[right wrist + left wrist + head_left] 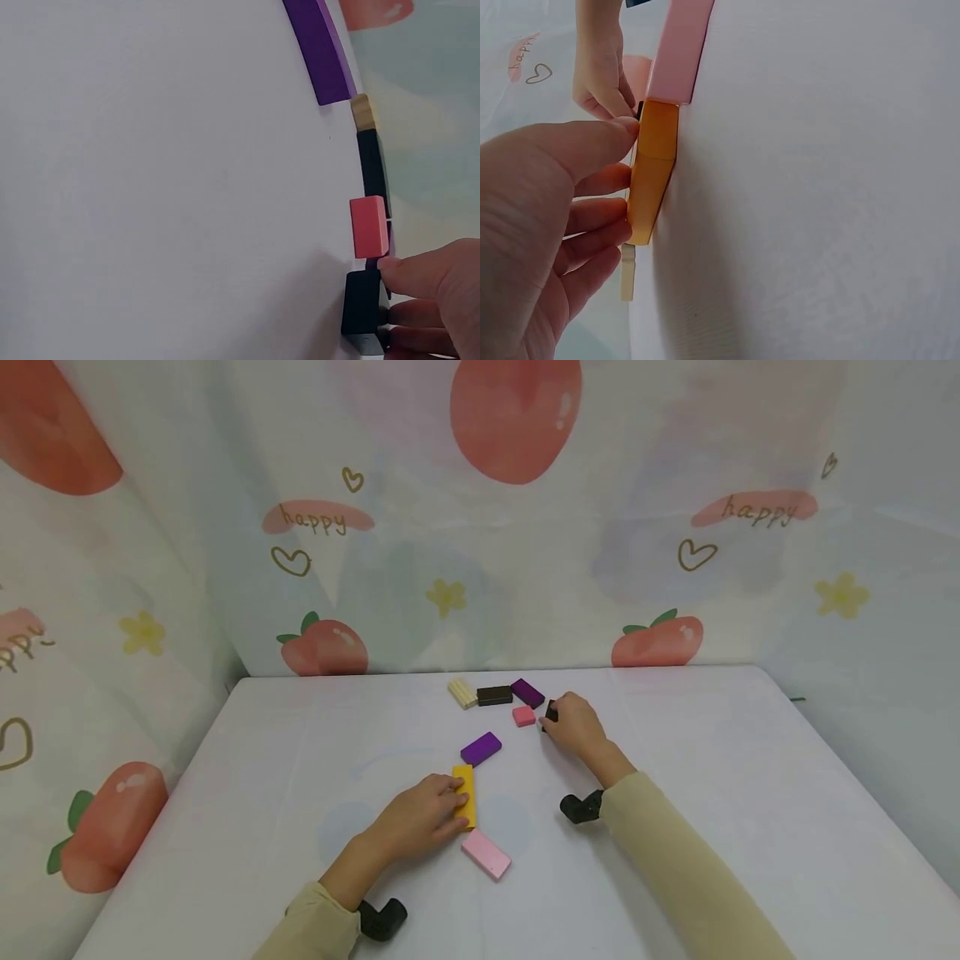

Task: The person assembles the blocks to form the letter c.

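Note:
My left hand (420,818) rests on a yellow block (467,802), fingertips spread along it and the thumb near its close end. In the left wrist view, the thumb and fingers touch the yellow block (654,172) without wrapping around it. A light pink block (487,855) lies at its near end, a purple block (481,748) at its far end. Farther back, my right hand (577,727) pinches a black block (362,304), partly hidden by the fingers in the head view. Beside that lies a small coral-pink block (523,717).
At the back of the white table (315,735) lie a ridged cream block (462,693), a dark brown block (495,696) and a dark purple block (528,692). A printed cloth (525,585) stands behind the table's far edge. Black wrist mounts (383,920) sit on both forearms.

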Tool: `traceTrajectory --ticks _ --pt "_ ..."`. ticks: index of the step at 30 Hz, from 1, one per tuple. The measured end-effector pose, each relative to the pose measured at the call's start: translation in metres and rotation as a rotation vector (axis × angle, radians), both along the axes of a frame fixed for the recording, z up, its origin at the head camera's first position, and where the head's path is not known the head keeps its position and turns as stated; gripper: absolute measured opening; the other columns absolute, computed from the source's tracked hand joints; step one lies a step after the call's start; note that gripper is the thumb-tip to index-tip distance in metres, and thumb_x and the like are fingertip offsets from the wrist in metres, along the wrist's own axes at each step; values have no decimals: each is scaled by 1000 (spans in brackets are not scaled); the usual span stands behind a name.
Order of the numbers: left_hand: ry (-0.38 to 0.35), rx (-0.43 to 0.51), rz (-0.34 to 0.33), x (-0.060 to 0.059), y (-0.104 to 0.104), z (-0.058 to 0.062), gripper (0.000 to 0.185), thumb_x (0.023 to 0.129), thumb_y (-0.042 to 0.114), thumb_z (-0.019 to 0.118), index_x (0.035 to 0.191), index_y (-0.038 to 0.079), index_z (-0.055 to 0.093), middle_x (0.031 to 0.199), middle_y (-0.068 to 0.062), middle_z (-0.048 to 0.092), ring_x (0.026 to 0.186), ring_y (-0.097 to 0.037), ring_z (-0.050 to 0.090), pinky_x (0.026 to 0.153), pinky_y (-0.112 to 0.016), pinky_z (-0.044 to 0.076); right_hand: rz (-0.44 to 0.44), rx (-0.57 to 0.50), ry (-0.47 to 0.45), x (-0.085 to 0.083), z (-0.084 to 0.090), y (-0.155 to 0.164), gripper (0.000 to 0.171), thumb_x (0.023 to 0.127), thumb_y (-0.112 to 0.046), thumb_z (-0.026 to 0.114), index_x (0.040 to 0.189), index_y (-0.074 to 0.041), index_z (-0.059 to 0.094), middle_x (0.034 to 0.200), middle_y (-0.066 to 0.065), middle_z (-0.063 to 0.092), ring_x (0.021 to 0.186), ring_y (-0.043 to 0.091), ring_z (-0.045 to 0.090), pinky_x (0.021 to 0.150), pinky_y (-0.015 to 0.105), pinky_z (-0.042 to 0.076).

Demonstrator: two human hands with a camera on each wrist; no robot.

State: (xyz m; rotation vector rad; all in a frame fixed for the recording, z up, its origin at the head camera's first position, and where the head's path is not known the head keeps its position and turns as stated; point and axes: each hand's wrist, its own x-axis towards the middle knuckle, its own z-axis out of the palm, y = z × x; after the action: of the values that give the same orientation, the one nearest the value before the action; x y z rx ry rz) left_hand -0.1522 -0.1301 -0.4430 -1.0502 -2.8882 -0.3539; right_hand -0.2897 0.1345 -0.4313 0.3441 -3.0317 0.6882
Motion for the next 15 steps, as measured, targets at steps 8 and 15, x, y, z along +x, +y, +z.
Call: traceTrajectory --ticks 8,15 --pt "-17 29 48 1 1 1 42 88 37 60 116 6 64 122 -8 55 113 -20 48 95 -33 41 25 25 -17 9 2 2 41 86 -21 65 110 11 61 106 23 56 97 33 54 87 46 45" --pt "-102 131 108 2 4 1 42 86 35 64 115 5 63 121 -8 54 114 -21 48 97 -35 39 26 20 -44 17 4 2 42 86 -20 65 113 11 60 107 23 56 97 33 54 88 46 44"
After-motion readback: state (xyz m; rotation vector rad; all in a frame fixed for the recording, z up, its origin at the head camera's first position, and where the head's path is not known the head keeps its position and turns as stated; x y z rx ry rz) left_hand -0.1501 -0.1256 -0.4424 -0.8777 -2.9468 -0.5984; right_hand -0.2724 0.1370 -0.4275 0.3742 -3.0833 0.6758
